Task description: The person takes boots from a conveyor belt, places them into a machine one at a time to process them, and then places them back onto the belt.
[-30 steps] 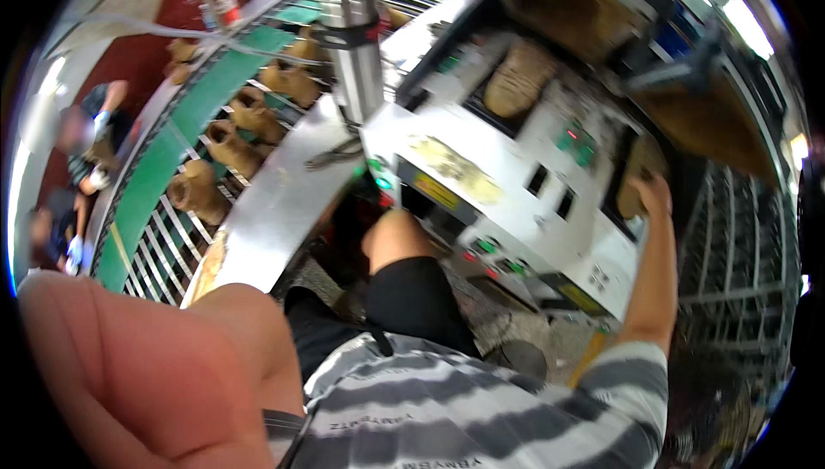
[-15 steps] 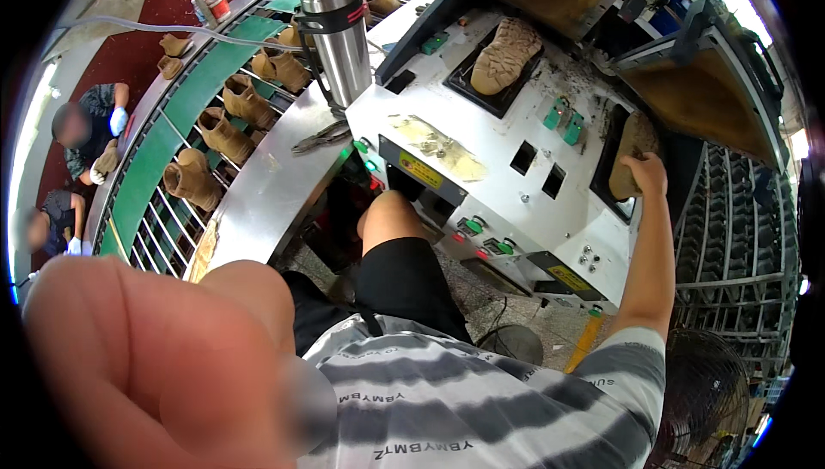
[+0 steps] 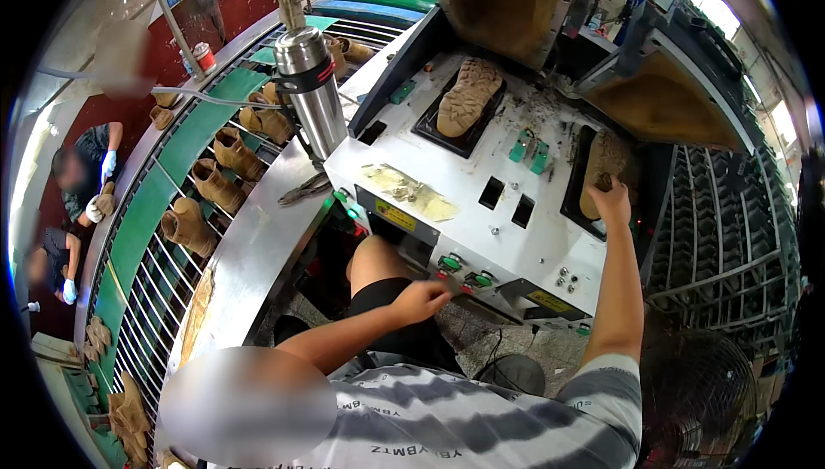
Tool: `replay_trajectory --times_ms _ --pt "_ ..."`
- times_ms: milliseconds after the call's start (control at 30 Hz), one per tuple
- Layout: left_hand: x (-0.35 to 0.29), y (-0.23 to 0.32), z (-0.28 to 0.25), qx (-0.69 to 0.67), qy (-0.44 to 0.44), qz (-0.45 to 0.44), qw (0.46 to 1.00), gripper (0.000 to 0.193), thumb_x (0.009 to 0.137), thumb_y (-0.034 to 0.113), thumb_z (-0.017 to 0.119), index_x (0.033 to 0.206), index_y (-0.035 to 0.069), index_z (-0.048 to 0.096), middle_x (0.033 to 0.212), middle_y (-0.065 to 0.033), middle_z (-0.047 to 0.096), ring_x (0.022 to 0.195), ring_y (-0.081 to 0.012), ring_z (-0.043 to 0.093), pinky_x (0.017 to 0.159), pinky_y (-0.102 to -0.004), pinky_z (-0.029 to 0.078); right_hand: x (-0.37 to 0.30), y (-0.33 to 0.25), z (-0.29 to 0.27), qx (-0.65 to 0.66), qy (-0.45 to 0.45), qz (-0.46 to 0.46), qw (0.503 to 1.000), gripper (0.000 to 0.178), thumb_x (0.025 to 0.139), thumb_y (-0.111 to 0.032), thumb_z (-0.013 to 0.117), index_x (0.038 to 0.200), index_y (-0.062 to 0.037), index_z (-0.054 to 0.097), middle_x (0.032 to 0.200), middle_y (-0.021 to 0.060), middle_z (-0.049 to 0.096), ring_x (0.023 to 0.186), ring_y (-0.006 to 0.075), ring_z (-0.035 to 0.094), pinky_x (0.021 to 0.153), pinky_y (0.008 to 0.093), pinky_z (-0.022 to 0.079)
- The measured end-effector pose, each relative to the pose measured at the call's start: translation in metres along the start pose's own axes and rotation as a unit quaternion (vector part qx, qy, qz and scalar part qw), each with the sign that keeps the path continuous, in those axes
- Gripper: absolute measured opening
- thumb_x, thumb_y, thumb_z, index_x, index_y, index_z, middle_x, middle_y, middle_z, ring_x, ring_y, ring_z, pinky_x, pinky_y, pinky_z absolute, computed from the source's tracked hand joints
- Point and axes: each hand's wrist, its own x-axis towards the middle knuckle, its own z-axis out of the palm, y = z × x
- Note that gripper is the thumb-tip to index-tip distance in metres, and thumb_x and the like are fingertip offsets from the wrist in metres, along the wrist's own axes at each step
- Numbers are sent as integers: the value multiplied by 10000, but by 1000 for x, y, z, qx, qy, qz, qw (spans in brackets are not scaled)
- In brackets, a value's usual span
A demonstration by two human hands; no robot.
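Observation:
My right hand [image 3: 612,202] is closed at the near part of a tan shoe sole [image 3: 606,155], which lies tread up in the right black-framed bay of a white machine [image 3: 464,190]. A small dark brown patch shows by its fingertips; I cannot make out what it is. My left hand [image 3: 421,300] is by the machine's front, close to the green and red buttons [image 3: 449,263]. Its fingers are drawn together, and anything between them is too small to name. Another tan lugged sole [image 3: 471,95] sits in the left bay, touched by neither hand.
Two hinged lids [image 3: 666,99] stand raised behind the bays. A steel flask [image 3: 309,95] stands on the metal ledge at left. Beyond it, tan boots [image 3: 189,226] line a curved roller conveyor [image 3: 146,297]. Two people work at its far side. A fan [image 3: 696,392] stands at lower right.
My left hand has come down from close to the camera to the machine's front buttons. The right hand stays at the right sole, its fingers shifted along it. The view has shifted slightly.

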Motion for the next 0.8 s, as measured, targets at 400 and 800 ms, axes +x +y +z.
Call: replay_trajectory --times_ms 400,800 --pt "20 -83 64 136 -101 -20 985 292 893 302 525 1017 81 671 935 -179 677 910 -365 635 799 -438 496 -168 175 121 393 482 21 782 129 919 -80 555 980 25 510 905 99 512 784 218 502 729 380 458" --pt "73 -31 76 115 -101 1 988 281 909 303 535 968 79 695 946 -170 676 888 -334 642 788 -427 493 -271 226 205 645 -77 349 675 252 852 -222 562 709 -97 396 586 13 384 512 159 399 502 316 337"
